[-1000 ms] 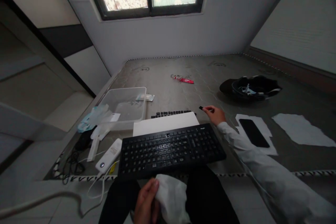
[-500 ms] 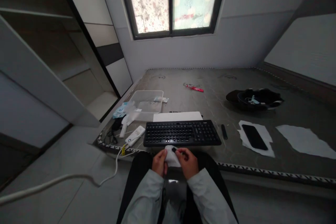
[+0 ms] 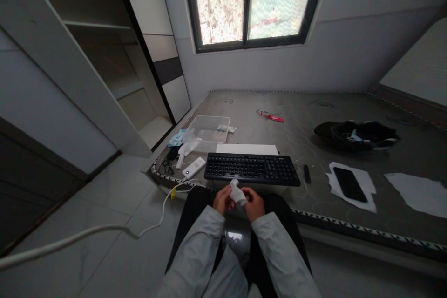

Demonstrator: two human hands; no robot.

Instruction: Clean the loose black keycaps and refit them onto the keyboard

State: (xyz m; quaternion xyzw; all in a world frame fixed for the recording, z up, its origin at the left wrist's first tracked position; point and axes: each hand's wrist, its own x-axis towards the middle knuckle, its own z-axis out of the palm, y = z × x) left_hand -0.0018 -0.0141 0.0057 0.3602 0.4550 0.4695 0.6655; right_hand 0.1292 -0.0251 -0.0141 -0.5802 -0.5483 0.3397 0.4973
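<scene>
sitting at the near edge of a grey mat (image 3: 240,104) and holding a crumpled white tissue (image 3: 238,195) low, just in front of a black keyboard (image 3: 252,169). pinching the tissue from both sides, clamping its left part in the fingertips of the left hand (image 3: 222,200) and its right part in those of the right hand (image 3: 253,204), seemingly for steadying it between the two; not making out anything inside the folds. facing the keyboard squarely, probably for having all of it within easy reach, with a small dark stick-shaped object (image 3: 307,174) lying just beside its right end and a flat white box (image 3: 246,149) behind it, partly hidden. having a smartphone (image 3: 349,185) lying flat on a sheet of white paper (image 3: 366,179) to the right, presumably for sparing it contact with the mat, and a second white sheet (image 3: 417,193) lying farther right. seeing an upturned brimmed cap (image 3: 375,132) beyond, apparently serving as a holder for a light-blue item (image 3: 354,136). seeing on the left what is looking like a white power strip (image 3: 194,167), perhaps lying near the edge for convenient plugging, and beyond it an open clear plastic box (image 3: 213,117).
</scene>
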